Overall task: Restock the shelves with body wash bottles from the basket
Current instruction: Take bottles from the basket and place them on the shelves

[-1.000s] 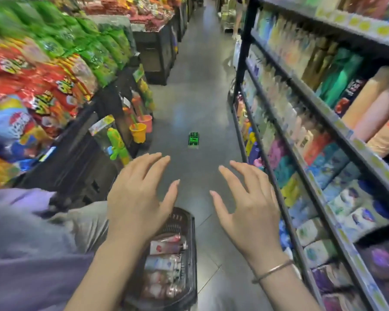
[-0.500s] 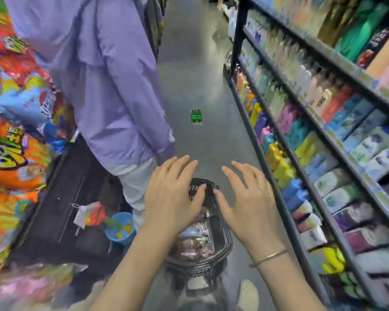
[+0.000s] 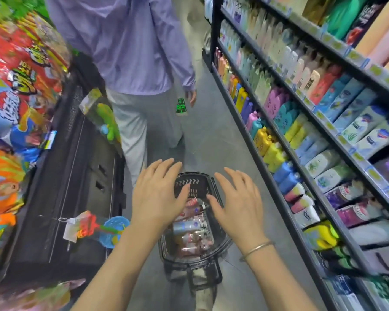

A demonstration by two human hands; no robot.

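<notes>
Both hands are hovering palm-down over the black basket (image 3: 194,182), which is sitting on the grey aisle floor (image 3: 213,135) at about 6 o'clock in the view. The left hand (image 3: 156,194) is spreading relaxed, straight fingers above the basket's left rim, grasping nothing; the right hand (image 3: 238,203), with a thin bangle (image 3: 256,247) at the wrist, is doing the same above the right rim. Between them the body wash bottles (image 3: 189,227) are lying jumbled on their sides inside the basket.

The shelves (image 3: 323,113) are running along the right, from 5 o'clock up to 1 o'clock, their front edges lined with yellow price tags and rows packed with coloured bottles; the basket's right side is standing near the lowest shelf edge. At 9 o'clock a dark display unit (image 3: 83,176) with snack bags (image 3: 16,70) is closing in the left side. Another person in a lilac jacket (image 3: 130,46) is standing at 12 o'clock, just beyond the basket, filling much of the aisle. A strip of bare floor is showing between that person and the shelves.
</notes>
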